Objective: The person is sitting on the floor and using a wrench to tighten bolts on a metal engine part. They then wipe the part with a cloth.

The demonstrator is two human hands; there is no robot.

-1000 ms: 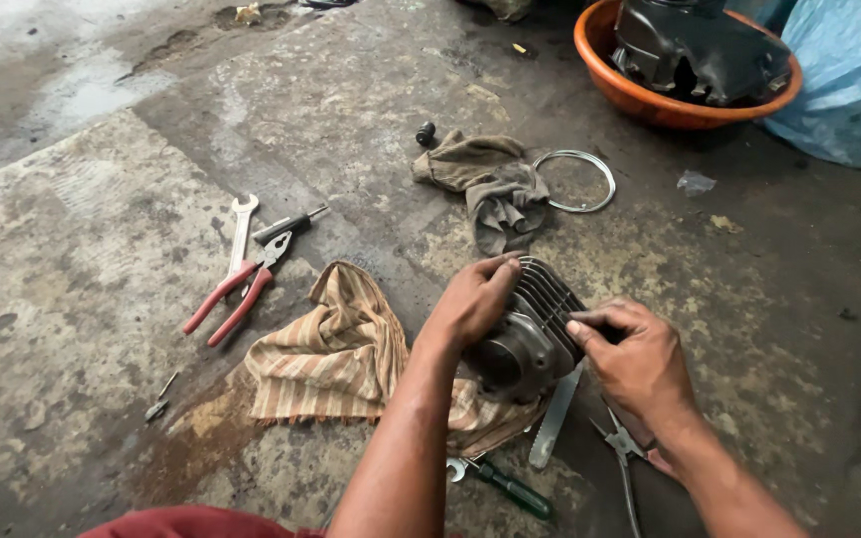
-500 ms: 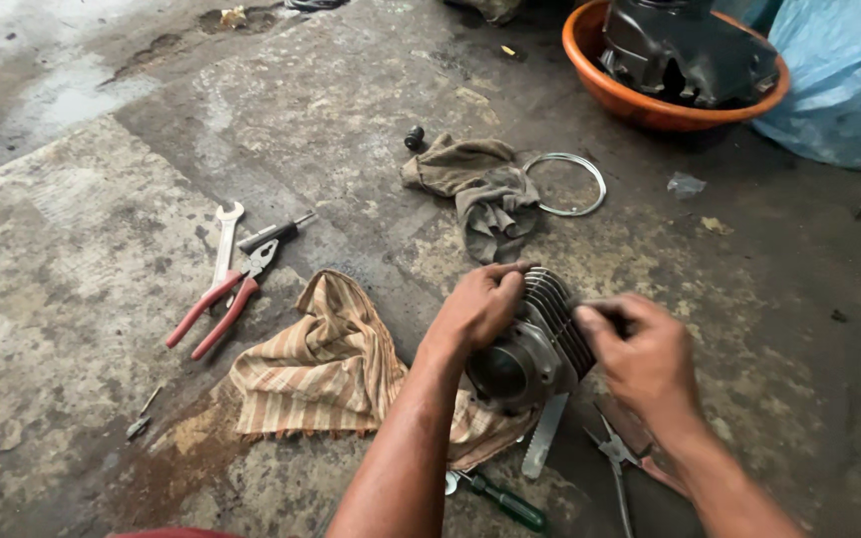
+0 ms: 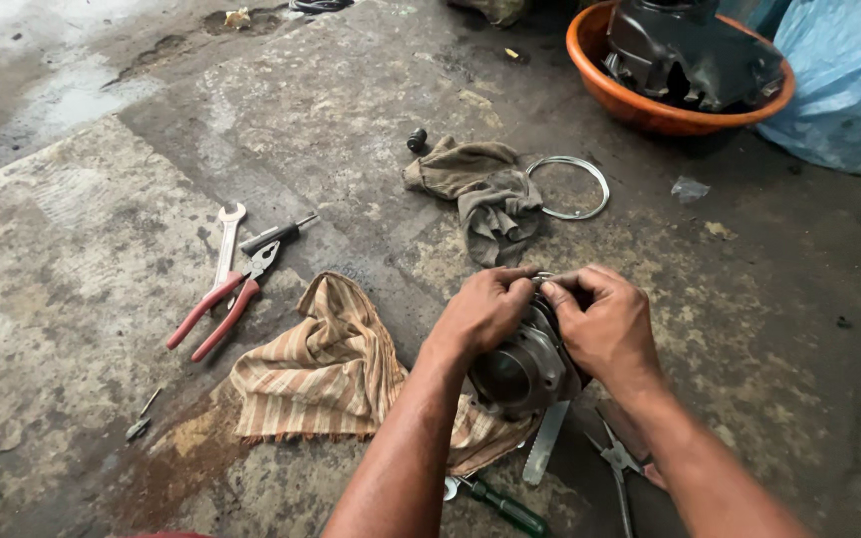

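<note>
Both your hands gripped the engine cylinder (image 3: 525,367) at lower centre.
Your left hand (image 3: 485,309) and right hand (image 3: 605,324) curled closed over its top, above the striped cloth (image 3: 326,374) on the concrete floor (image 3: 72,249).

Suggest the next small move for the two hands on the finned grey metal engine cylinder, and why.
Probably keep the left hand bracing the finned grey metal engine cylinder while the right hand works its fingertips at the top edge. Both hands' fingertips meet there, seemingly on a small part, and the cylinder lies on its side on the striped cloth, so it could roll.
</note>
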